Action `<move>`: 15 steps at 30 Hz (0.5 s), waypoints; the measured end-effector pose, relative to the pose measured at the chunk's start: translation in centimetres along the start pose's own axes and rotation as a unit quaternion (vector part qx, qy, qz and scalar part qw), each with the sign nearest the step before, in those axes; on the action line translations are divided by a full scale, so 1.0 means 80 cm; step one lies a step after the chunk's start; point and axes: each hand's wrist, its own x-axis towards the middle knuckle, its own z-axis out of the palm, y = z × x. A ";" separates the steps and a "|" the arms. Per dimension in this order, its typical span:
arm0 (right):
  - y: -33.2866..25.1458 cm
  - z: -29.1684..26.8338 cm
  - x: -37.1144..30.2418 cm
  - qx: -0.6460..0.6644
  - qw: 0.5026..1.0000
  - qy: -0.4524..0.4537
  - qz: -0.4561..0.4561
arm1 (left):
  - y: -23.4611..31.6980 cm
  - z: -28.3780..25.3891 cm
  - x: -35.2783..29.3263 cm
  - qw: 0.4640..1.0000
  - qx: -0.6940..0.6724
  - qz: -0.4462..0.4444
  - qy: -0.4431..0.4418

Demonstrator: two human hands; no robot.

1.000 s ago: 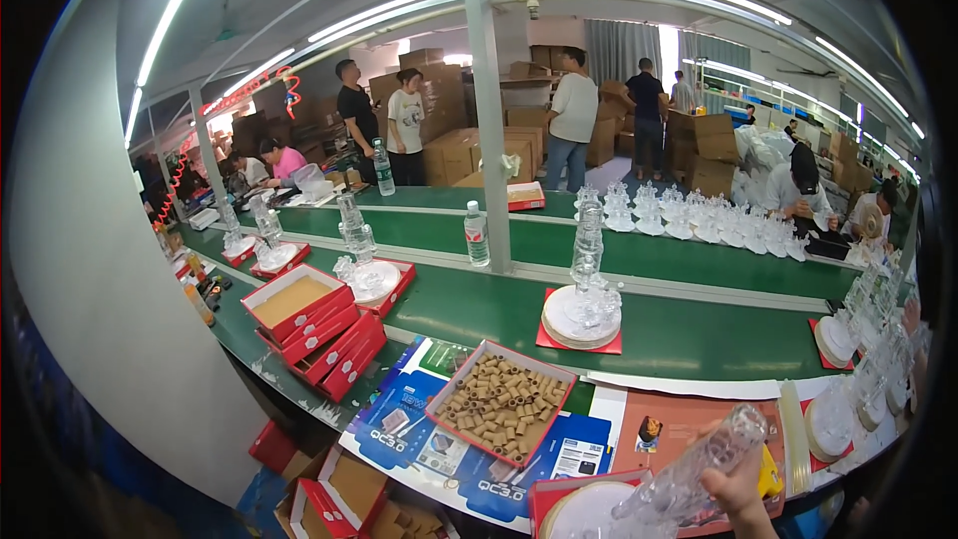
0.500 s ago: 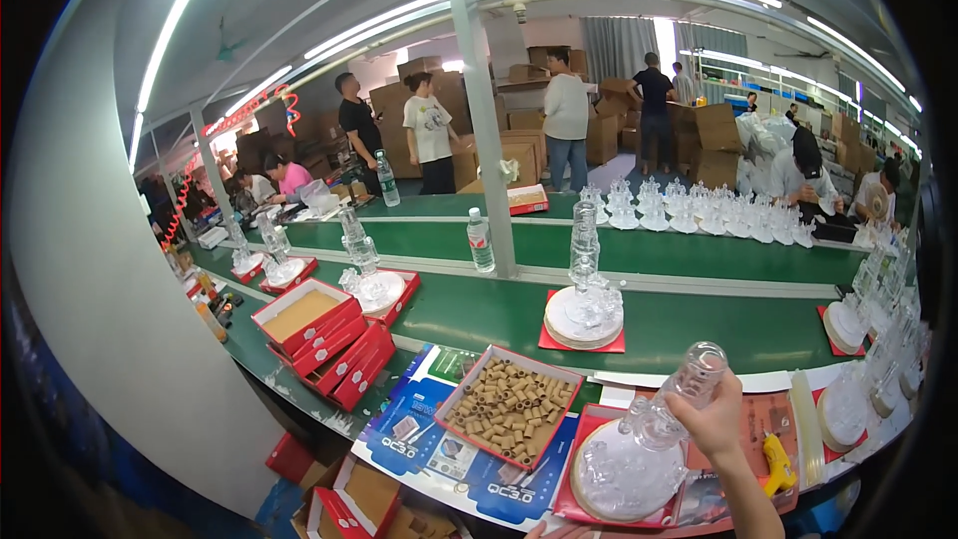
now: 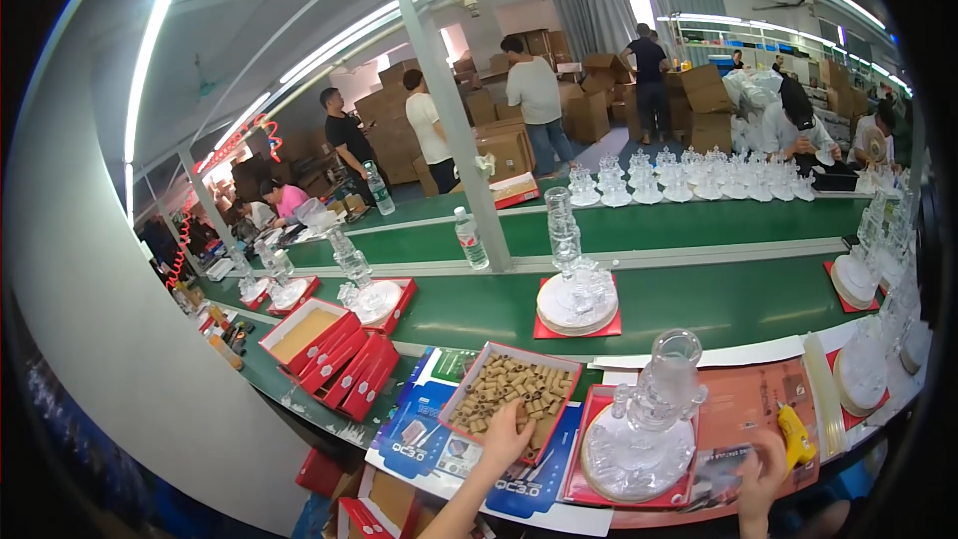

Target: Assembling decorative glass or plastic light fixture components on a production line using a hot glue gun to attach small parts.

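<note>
My left hand (image 3: 507, 431) reaches over the near edge of a shallow red-rimmed box (image 3: 456, 423) of short brown cardboard tubes (image 3: 509, 383). Its fingers look slightly apart at the tubes; no tube shows clearly in them. To the right, a clear plastic tower-like piece (image 3: 671, 379) stands upright on a round white base (image 3: 639, 454) in a red tray (image 3: 577, 487). My right hand (image 3: 762, 471) is raised beside a yellow glue gun (image 3: 795, 435). It holds nothing, and its fingers are curved and apart.
Red box lids (image 3: 334, 354) are stacked at the left. Another clear tower (image 3: 577, 299) stands on the green bench (image 3: 469, 304), with more along the right edge. A water bottle (image 3: 471, 238) is near the metal post (image 3: 449, 110). People (image 3: 539, 90) stand behind the bench.
My right hand has let go of the clear tower and moved right, towards the glue gun. The tower now stands upright on its base. My left hand has come up into the tube box.
</note>
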 end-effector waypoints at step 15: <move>0.093 -0.118 -0.009 -0.380 0.858 -0.011 0.346 | 0.025 -0.005 -0.006 1.000 0.027 -0.004 -0.004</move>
